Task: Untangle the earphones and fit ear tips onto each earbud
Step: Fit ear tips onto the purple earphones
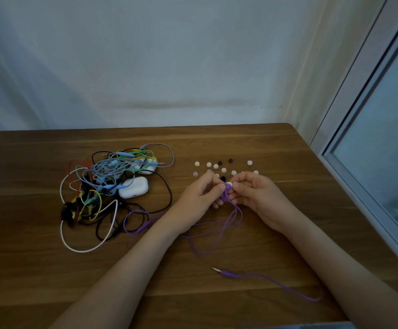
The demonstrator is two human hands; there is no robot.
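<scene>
Earbud (226, 188), purple, pinched in left hand (199, 198); right hand (256, 193) pinches white ear tip (229, 184).

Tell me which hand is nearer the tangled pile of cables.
Left. The left hand is just right of the pile, apart from it; the right hand lies farther right, beyond the left.
</scene>
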